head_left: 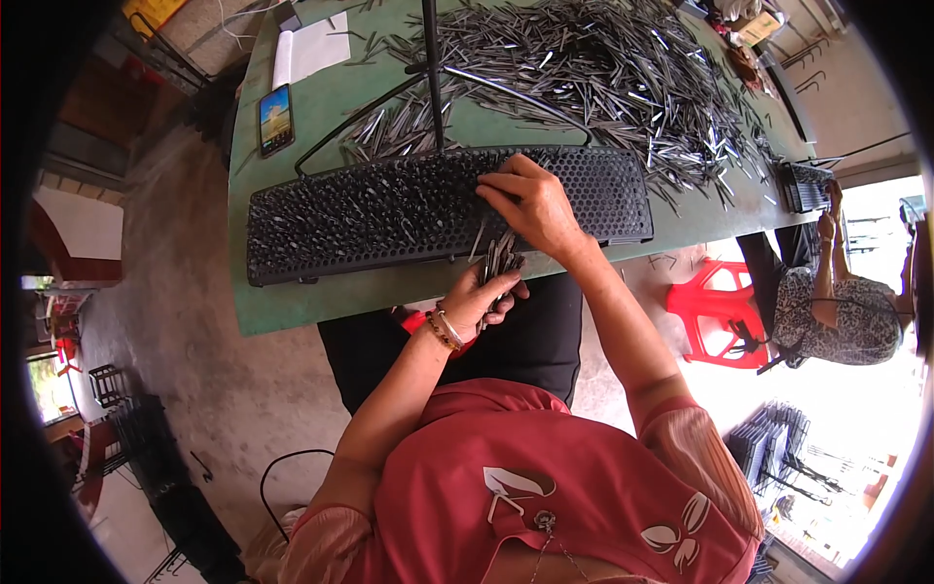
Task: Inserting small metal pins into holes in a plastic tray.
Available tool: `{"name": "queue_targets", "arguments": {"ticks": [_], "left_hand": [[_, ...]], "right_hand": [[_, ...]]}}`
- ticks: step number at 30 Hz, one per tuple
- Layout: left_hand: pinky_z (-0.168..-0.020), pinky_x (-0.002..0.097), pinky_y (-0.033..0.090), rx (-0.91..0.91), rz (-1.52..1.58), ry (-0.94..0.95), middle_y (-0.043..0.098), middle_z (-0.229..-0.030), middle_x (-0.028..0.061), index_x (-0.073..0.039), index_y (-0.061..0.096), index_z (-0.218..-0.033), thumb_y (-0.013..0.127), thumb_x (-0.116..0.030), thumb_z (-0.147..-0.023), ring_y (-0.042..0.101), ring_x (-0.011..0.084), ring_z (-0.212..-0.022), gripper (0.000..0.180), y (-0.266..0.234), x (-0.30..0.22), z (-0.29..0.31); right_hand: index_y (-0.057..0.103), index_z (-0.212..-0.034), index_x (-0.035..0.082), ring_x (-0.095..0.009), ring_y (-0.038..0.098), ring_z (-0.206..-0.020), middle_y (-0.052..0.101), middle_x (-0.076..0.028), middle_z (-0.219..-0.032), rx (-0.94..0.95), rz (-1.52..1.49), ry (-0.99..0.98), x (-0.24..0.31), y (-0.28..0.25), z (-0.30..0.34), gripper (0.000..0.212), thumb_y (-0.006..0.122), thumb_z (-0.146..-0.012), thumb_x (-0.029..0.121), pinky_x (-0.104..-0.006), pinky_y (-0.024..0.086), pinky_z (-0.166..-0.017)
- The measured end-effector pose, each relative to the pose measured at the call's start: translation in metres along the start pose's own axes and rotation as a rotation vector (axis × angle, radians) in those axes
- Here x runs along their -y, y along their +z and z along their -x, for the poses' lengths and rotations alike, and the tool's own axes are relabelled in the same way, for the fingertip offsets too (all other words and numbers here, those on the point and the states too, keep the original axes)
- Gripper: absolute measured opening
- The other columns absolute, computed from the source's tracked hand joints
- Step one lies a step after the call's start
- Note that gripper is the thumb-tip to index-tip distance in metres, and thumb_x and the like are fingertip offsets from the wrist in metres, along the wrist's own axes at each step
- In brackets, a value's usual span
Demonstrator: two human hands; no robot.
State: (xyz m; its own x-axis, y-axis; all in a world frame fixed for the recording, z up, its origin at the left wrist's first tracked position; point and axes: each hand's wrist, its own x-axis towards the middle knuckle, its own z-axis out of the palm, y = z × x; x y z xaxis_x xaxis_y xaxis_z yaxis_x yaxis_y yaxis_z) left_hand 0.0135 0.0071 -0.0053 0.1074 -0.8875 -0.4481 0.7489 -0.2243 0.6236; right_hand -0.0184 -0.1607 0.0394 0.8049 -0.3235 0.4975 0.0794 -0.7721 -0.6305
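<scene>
A long black perforated rack (448, 234) lies along the near edge of the green table. Many small dark pieces stand in its holes over the left and middle parts; the holes at its right end show bare. My left hand (475, 300) is closed around a bundle of thin dark metal strips (500, 255), just in front of the rack's near edge. Over the right-middle of the rack is my right hand (533, 206), its thumb and fingers pinched close to the holes. Whatever may be between those fingertips is too small to make out.
Loose dark strips (584, 68) form a big heap across the green table (282, 310). A black post with braces (434, 88) rises behind the rack. A phone (276, 121) and white paper (316, 49) lie at left. Rightward, a red stool (715, 311) stands near another person (837, 311) with a similar rack.
</scene>
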Motion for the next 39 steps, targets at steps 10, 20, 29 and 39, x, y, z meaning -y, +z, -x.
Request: {"name": "queue_targets", "arguments": {"ticks": [10,20,29,39], "left_hand": [[-0.041,0.0161,0.029,0.018,0.003,0.008,0.058,-0.079,0.0032,-0.009,0.055,-0.109,0.058,-0.020,-0.091,0.042,0.0034,-0.056,0.021,-0.003,0.002,-0.001],[-0.040,0.0161,0.030,0.068,-0.021,0.059,0.057,-0.081,0.0056,-0.006,0.053,-0.104,0.057,-0.018,-0.091,0.042,0.0042,-0.055,0.018,-0.015,0.005,0.007],[-0.039,0.0161,0.030,0.039,-0.046,0.081,0.058,-0.081,0.0067,-0.007,0.048,-0.102,0.059,-0.016,-0.090,0.045,0.0042,-0.054,0.018,-0.016,0.005,0.015],[-0.038,0.0171,0.030,0.053,-0.079,0.100,0.057,-0.076,0.0039,-0.011,0.046,-0.102,0.057,-0.017,-0.091,0.044,0.0043,-0.051,0.017,-0.022,0.012,0.013]], "right_hand": [[0.068,-0.093,0.003,-0.025,0.060,-0.070,0.058,-0.009,-0.082,0.021,-0.014,0.017,-0.003,-0.002,0.002,0.016,0.068,-0.078,0.007,-0.0326,0.048,-0.063],[0.066,-0.086,0.003,-0.026,0.060,-0.079,0.058,-0.010,-0.087,0.312,0.027,-0.298,0.029,-0.012,0.006,0.013,0.066,-0.076,0.011,-0.0344,0.049,-0.070],[0.061,-0.078,0.005,-0.024,0.056,-0.084,0.054,-0.007,-0.090,0.395,0.217,-0.384,0.035,-0.001,0.025,0.017,0.064,-0.063,0.013,-0.0330,0.047,-0.078],[0.062,-0.092,0.003,-0.025,0.054,-0.090,0.056,-0.007,-0.100,0.522,0.249,-0.351,0.032,-0.012,0.033,0.026,0.061,-0.067,0.011,-0.0343,0.046,-0.082]]}}
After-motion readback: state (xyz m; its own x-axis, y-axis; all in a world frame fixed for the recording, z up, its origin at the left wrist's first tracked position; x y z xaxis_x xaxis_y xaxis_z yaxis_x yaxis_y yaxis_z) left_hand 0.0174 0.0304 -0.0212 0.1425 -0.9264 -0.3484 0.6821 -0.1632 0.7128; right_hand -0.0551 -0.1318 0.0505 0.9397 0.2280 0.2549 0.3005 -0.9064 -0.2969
